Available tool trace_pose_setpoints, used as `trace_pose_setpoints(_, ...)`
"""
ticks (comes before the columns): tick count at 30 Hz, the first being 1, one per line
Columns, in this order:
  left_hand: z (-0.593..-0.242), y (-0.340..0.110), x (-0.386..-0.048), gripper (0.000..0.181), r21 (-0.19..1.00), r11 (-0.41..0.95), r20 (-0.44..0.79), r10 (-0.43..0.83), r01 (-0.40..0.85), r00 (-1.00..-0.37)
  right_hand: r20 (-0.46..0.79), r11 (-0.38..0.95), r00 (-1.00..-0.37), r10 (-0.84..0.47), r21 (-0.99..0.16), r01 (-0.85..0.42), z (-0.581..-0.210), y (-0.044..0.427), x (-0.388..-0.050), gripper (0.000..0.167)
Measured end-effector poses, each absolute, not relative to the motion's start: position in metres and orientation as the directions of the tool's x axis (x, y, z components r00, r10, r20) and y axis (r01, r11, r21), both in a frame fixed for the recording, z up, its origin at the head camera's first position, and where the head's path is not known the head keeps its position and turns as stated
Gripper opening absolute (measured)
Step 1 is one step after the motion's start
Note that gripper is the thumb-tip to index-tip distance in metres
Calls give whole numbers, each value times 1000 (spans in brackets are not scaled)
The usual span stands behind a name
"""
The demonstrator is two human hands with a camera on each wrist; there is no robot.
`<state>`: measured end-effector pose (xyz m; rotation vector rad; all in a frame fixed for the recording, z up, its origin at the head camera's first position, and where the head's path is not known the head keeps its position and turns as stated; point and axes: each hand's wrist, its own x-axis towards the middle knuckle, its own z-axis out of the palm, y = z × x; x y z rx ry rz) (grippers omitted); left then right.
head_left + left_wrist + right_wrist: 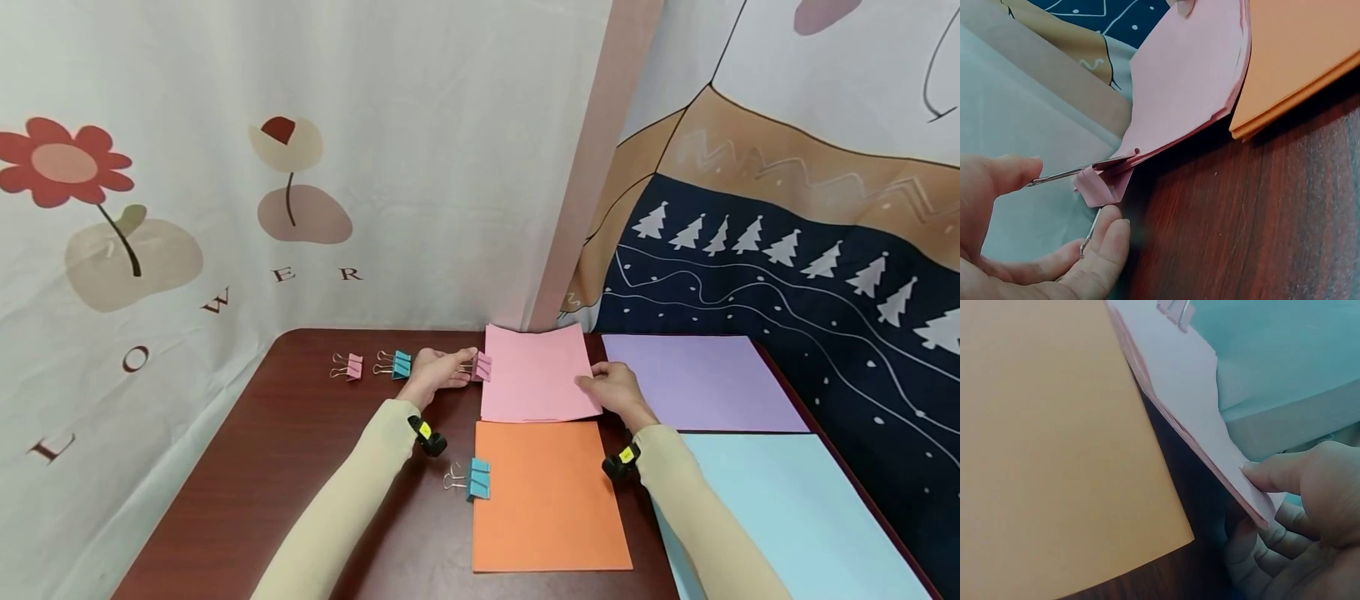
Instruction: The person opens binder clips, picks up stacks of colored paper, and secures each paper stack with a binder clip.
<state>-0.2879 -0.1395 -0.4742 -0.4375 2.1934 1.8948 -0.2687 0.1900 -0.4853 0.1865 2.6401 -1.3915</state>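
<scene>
A stack of pink paper [536, 375] is raised a little off the table, its sheets bowed. On its left edge sits a pink binder clip [482, 367]. My left hand [438, 372] holds that clip by its wire handles, thumb on one and fingers on the other, as the left wrist view shows; the clip's jaws [1100, 186] are around the paper's edge. My right hand [617, 390] pinches the stack's right edge, with the thumb on top and fingers beneath in the right wrist view [1310, 512].
Orange paper [551, 500] with a teal clip [478, 479] on its left edge lies nearer me. Another pink clip [348, 367] and a teal clip [401, 365] stand at left. Purple paper [705, 383] and light blue paper [787, 508] lie at right.
</scene>
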Motion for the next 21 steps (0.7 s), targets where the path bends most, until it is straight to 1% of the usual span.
trace_pose_setpoints(6,-475,-138,-287,80,914,199,-339,-108,-354,-935,-139,627,-989,39,-768,133,-487,188,-269,39)
trace_pose_setpoints(12,-475,-134,-287,73,884,335,-285,-170,-327,-944,-82,706,-996,32,-704,80,-487,185,-271,38)
trace_pose_setpoints(18,-476,-132,-285,66,867,397,-239,-202,-302,-950,-37,763,-998,42,-644,55,-487,181,-270,38)
trace_pose_setpoints(21,-476,-131,-284,63,854,432,-221,-203,-290,-954,-38,768,-997,63,-636,73,-487,179,-269,44)
